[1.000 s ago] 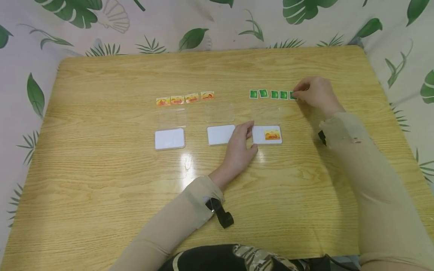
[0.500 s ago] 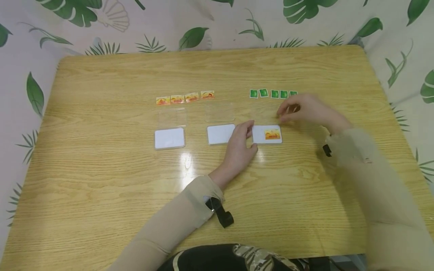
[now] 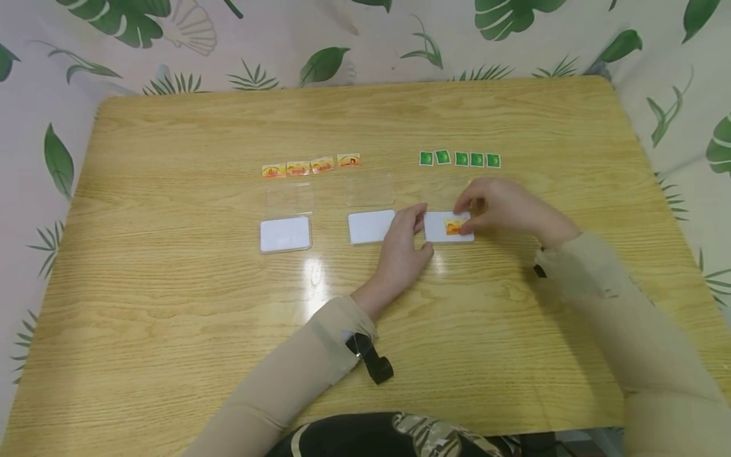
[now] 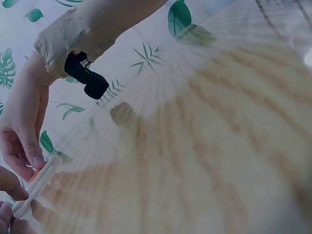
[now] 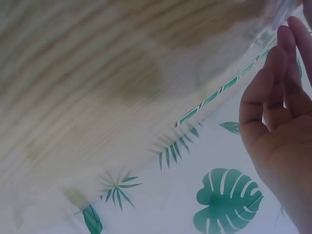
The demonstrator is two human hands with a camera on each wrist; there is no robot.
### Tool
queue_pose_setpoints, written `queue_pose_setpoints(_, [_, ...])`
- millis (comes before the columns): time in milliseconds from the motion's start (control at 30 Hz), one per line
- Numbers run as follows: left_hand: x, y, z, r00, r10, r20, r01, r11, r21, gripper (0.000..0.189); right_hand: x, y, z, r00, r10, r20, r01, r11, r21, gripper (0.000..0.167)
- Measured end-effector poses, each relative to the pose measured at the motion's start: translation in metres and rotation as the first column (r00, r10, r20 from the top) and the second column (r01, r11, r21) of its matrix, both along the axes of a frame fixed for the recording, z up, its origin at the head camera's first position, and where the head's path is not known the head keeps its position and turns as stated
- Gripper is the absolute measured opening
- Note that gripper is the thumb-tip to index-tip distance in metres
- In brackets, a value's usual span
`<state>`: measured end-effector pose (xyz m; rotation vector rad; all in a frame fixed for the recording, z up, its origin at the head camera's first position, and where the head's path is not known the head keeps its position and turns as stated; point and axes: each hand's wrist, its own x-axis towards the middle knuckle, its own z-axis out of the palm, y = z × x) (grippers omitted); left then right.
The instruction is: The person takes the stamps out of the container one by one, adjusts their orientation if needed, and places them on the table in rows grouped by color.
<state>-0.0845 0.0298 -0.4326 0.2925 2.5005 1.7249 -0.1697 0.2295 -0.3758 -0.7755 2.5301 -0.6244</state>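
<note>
Three flat white rectangles with rounded corners lie in a row: a left one (image 3: 285,234), a middle one (image 3: 368,227) and a right white card (image 3: 435,228), seemingly in clear cases. My left hand (image 3: 404,244) grips the right card's left edge between thumb and fingers. On that card lies a small orange-yellow printed stamp (image 3: 453,227). The thumb of my right hand (image 3: 502,206) touches its right side while the fingertips are at the card's top edge; whether they pinch the stamp I cannot tell. In the right wrist view the right hand's fingers (image 5: 275,73) reach toward the card.
Several orange-yellow stamps (image 3: 298,168) lie in a row behind the cards at left. Several green square stamps (image 3: 461,158) line up at right, beyond the right hand. Thin clear plastic covers (image 3: 290,198) lie behind the cards. A leaf-patterned wall (image 3: 382,47) borders the wooden table (image 3: 188,304).
My right hand has left the rightmost green stamp and come down-left to the orange-yellow stamp on the right card. The left hand has stayed in place.
</note>
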Motion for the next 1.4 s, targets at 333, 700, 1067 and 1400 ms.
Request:
queue_pose_setpoints(333, [0.000,0.000,0.000,1.000,0.004,0.009,-0.004,1.000,0.015,0.061,0.004,-0.007,0.003,0.999,0.027,-0.038,-0.026,0.999,0.041,0.011])
queue_pose_setpoints(700, [0.000,0.000,-0.002,1.000,0.001,-0.010,0.000,1.000,0.026,0.062,0.002,-0.005,0.007,0.998,-0.016,0.056,0.020,0.998,-0.062,0.017])
queue_pose_setpoints(1067, [0.000,-0.001,0.000,1.000,-0.001,0.004,0.001,1.000,0.005,0.061,-0.011,-0.008,0.022,0.960,-0.227,0.165,0.251,0.958,-0.138,0.020])
queue_pose_setpoints(1400, [0.001,-0.001,0.000,1.000,-0.002,0.006,0.002,0.999,0.036,0.061,-0.040,-0.038,0.023,0.957,-0.270,0.103,0.287,0.929,-0.235,0.022])
